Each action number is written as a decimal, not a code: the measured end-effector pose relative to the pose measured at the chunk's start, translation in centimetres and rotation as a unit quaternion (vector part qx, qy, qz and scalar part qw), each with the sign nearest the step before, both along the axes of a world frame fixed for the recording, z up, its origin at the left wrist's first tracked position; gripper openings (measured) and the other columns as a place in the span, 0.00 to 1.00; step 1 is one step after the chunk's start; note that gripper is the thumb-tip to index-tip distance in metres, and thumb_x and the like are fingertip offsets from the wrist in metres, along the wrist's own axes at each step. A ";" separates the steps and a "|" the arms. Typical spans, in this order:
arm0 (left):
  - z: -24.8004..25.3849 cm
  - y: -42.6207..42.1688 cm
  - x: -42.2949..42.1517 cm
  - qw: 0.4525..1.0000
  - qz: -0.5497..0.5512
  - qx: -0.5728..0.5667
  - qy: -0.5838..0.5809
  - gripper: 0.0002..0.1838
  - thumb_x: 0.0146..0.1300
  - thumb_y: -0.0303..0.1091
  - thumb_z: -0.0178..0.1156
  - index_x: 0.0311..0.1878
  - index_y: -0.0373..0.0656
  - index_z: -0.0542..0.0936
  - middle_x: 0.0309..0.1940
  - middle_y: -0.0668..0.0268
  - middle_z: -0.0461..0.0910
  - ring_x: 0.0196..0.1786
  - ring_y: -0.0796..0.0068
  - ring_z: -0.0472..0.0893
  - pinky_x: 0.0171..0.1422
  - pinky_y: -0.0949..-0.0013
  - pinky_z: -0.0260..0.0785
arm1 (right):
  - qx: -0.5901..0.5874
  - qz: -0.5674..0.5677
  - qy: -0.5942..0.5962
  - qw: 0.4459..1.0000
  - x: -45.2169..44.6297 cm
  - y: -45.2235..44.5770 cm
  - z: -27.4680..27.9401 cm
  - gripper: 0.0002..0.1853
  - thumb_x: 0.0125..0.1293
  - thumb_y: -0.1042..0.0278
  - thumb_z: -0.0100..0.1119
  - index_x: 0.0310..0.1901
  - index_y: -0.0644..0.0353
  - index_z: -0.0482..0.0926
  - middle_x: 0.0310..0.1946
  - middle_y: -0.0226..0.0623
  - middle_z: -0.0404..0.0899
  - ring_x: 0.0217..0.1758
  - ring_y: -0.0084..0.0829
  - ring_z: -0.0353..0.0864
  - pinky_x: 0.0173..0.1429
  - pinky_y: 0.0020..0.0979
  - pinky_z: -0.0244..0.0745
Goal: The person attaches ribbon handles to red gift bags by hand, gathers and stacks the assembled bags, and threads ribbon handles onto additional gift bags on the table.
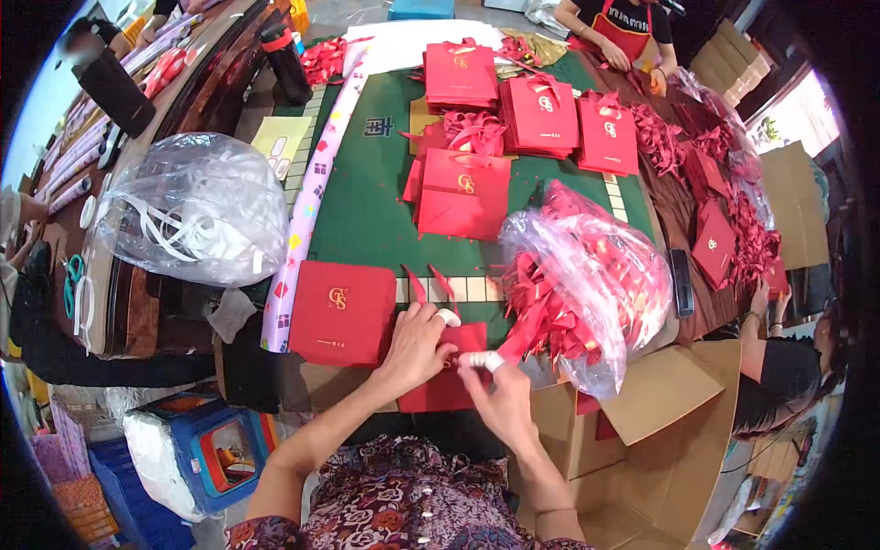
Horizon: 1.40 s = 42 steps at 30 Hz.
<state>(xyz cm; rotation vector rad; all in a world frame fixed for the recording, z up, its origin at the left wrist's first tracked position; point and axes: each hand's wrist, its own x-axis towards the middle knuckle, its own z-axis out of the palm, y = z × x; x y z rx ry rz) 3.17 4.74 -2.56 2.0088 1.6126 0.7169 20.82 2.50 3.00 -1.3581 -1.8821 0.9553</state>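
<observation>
A red paper bag (440, 392) lies at the table's front edge, with red ribbon ends sticking up beyond it. My left hand (417, 348) rests on its upper left part, fingers bent together, with white wrapping on one finger. From the right, my right hand (497, 394) reaches onto the same bag, thumb and wrapped finger pinched; what lies between them is too small to make out. Just left is a pile of flat red bags (341, 313) with a gold logo. A clear plastic sack of red ribbons (596, 284) lies right of my hands.
Stacks of red bags (460, 78) stand on the green mat (353, 220). A patterned roll (316, 183) and a plastic sack of white ribbons (197, 211) lie left. An open carton (674, 440) is front right. Co-workers' hands (616, 57) show at the back and right.
</observation>
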 end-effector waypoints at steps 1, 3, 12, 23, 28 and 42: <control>0.1 0.0 0.0 1.000 -0.004 -0.008 -0.018 0.21 0.52 0.32 0.71 0.50 0.45 0.78 0.42 0.57 0.76 0.51 0.54 0.73 0.53 0.54 0.64 | 0.043 -0.025 0.005 0.999 -0.2 0.6 -1.7 0.07 0.65 0.72 0.65 0.43 0.63 0.84 0.34 0.44 0.86 0.33 0.30 0.86 0.39 0.30 0.78; 0.8 -0.1 0.0 0.999 -0.002 -0.022 -0.044 0.19 0.53 0.30 0.70 0.50 0.44 0.78 0.38 0.57 0.79 0.48 0.55 0.75 0.52 0.55 0.63 | 0.017 -0.068 -0.029 0.997 -0.2 1.2 -3.2 0.07 0.66 0.72 0.65 0.42 0.64 0.84 0.35 0.45 0.87 0.36 0.31 0.88 0.41 0.30 0.79; 1.6 -0.8 0.6 0.999 0.008 -0.037 -0.037 0.16 0.56 0.28 0.67 0.49 0.43 0.81 0.36 0.57 0.80 0.45 0.56 0.76 0.50 0.57 0.63 | -0.009 -0.134 0.020 0.991 -0.7 1.4 -4.3 0.05 0.61 0.73 0.66 0.37 0.63 0.83 0.31 0.44 0.85 0.31 0.37 0.85 0.36 0.35 0.78; 1.9 -1.3 1.5 0.998 0.033 -0.008 -0.054 0.14 0.57 0.27 0.65 0.48 0.44 0.81 0.35 0.57 0.81 0.43 0.56 0.77 0.49 0.56 0.64 | 0.123 -0.087 -0.070 0.986 -1.3 1.9 -4.4 0.10 0.55 0.76 0.70 0.38 0.61 0.80 0.29 0.42 0.80 0.31 0.43 0.82 0.34 0.41 0.76; 0.9 -1.0 1.0 0.997 0.044 -0.005 -0.062 0.14 0.57 0.27 0.65 0.48 0.44 0.80 0.36 0.61 0.84 0.43 0.58 0.77 0.49 0.57 0.63 | 0.036 -0.114 0.001 0.993 -1.5 1.6 -3.5 0.09 0.57 0.76 0.69 0.39 0.61 0.80 0.31 0.43 0.81 0.32 0.45 0.82 0.35 0.41 0.75; 2.1 -1.3 1.6 0.998 0.012 0.048 -0.029 0.11 0.56 0.28 0.66 0.44 0.44 0.81 0.32 0.62 0.79 0.42 0.59 0.75 0.47 0.57 0.64 | 0.069 -0.043 -0.057 0.995 1.2 4.9 -0.6 0.06 0.63 0.69 0.66 0.37 0.62 0.85 0.30 0.43 0.78 0.36 0.45 0.80 0.41 0.41 0.74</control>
